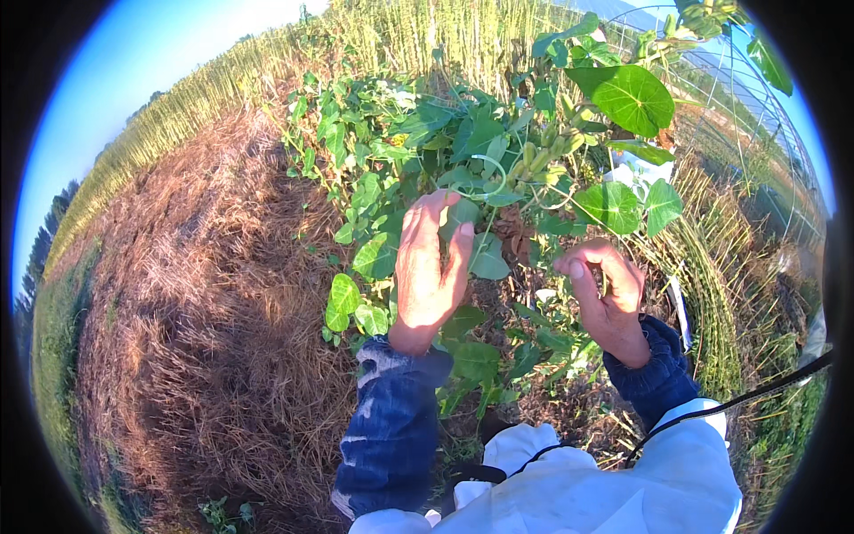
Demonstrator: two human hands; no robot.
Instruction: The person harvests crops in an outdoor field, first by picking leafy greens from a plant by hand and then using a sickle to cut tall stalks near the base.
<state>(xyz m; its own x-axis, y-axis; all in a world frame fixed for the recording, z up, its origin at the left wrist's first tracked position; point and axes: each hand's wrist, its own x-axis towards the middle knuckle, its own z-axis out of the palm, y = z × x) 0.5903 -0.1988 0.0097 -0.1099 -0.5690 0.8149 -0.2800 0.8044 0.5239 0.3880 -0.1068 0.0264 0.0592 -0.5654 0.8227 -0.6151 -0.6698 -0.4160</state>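
A leafy green vine (476, 133) stands in front of me, with broad round leaves and a cluster of pale green pods or buds (544, 160). My left hand (429, 271) reaches into its leaves, thumb and fingers apart. A round leaf (457, 218) shows between them; whether they touch it is unclear. Just beyond the fingertips curves a pale, thin hook-shaped strand (495, 171). Lower right of the pods is my right hand (609, 295), fingers curled and thumb drawn against the index finger. What it pinches, if anything, cannot be made out.
Dry brown straw (222, 294) covers the ground at left. Tall yellow-green plants (427, 36) stand behind the vine. Thin wires or hoops (756, 89) rise at the far right, above bent stalks (721, 294). A black cord (738, 396) crosses beside my right sleeve.
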